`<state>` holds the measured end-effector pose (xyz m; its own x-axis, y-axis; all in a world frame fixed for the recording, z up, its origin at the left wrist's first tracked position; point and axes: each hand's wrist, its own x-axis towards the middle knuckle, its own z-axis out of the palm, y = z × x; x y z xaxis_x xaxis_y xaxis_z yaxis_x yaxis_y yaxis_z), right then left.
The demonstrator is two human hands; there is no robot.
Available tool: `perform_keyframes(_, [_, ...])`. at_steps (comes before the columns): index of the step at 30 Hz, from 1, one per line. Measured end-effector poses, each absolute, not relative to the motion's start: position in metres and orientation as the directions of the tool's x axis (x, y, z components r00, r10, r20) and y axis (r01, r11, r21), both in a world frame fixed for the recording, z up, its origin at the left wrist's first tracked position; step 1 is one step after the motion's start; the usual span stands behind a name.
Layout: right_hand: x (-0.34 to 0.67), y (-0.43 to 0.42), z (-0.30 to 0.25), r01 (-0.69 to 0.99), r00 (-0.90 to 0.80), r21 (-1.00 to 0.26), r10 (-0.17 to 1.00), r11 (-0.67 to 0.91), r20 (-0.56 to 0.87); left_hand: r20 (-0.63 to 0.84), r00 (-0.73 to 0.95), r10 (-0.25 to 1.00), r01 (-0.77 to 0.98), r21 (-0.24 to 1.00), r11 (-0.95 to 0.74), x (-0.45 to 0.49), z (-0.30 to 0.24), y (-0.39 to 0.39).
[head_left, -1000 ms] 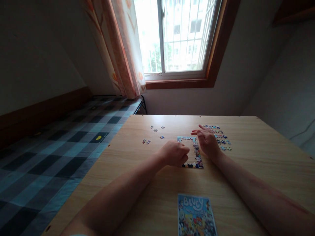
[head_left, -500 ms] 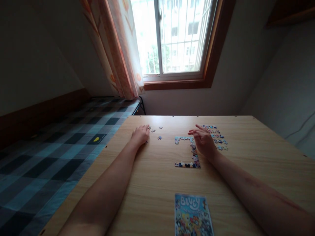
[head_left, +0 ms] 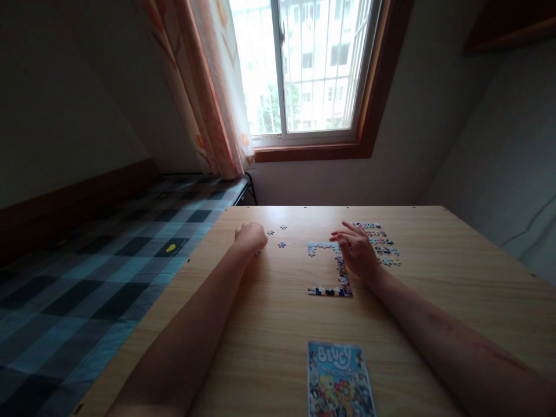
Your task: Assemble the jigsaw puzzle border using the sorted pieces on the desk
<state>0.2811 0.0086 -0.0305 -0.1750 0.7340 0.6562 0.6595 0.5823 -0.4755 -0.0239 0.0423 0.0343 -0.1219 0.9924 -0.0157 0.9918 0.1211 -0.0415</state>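
Note:
My left hand (head_left: 251, 237) is over the far left of the table, its fingers curled in and turned mostly away from view. Whatever it may hold is hidden. Loose puzzle pieces lie close by: one (head_left: 270, 233) just right of the knuckles, one (head_left: 284, 227) farther back and one (head_left: 282, 244) nearer. My right hand (head_left: 354, 249) rests with fingers extended and apart, holding nothing, beside the upper right corner of a partly joined puzzle border (head_left: 330, 292). That border has a top, right and bottom edge. Rows of loose pieces (head_left: 386, 251) lie right of this hand.
A Bluey picture card or box (head_left: 341, 376) lies at the front of the wooden table (head_left: 269, 347). Left of the table is a bed with a checked cover (head_left: 130, 278). Behind are a curtain (head_left: 208, 87) and a barred window (head_left: 321, 69).
My left hand has turned at the wrist, and its fingers, formerly reaching forward over the pieces, are now curled under. My right hand stays in nearly the same place.

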Motion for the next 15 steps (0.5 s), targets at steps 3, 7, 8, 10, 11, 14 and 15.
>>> perform_keyframes(3, [0.281,0.008,-0.031,0.663,-0.195,-0.460,0.729,0.591,0.656,-0.082,-0.113,0.990,0.989,-0.102,0.105,-0.013,0.047,0.035])
perform_keyframes(7, [0.280,0.006,-0.029,0.669,-0.220,-0.443,0.728,0.597,0.649,-0.154,-0.001,0.988,0.989,-0.145,-0.022,-0.001,0.060,0.022])
perform_keyframes(8, [0.280,0.006,-0.029,0.669,-0.221,-0.442,0.727,0.598,0.650,-0.168,0.031,0.985,0.988,-0.147,-0.056,0.002,0.063,0.018])
perform_keyframes(10, [0.279,0.005,-0.028,0.666,-0.218,-0.444,0.725,0.600,0.653,-0.197,0.079,0.977,0.983,-0.149,-0.110,0.007,0.068,0.010])
perform_keyframes(11, [0.279,0.005,-0.027,0.661,-0.220,-0.448,0.726,0.602,0.652,-0.216,0.096,0.972,0.980,-0.151,-0.130,0.011,0.069,0.006])
perform_keyframes(14, [0.277,0.004,-0.026,0.641,-0.255,-0.452,0.727,0.621,0.637,-0.272,0.151,0.950,0.967,-0.159,-0.199,0.023,0.069,-0.006])
perform_keyframes(15, [0.276,0.003,-0.026,0.635,-0.272,-0.449,0.725,0.629,0.633,-0.281,0.185,0.942,0.959,-0.156,-0.235,0.028,0.067,-0.010])
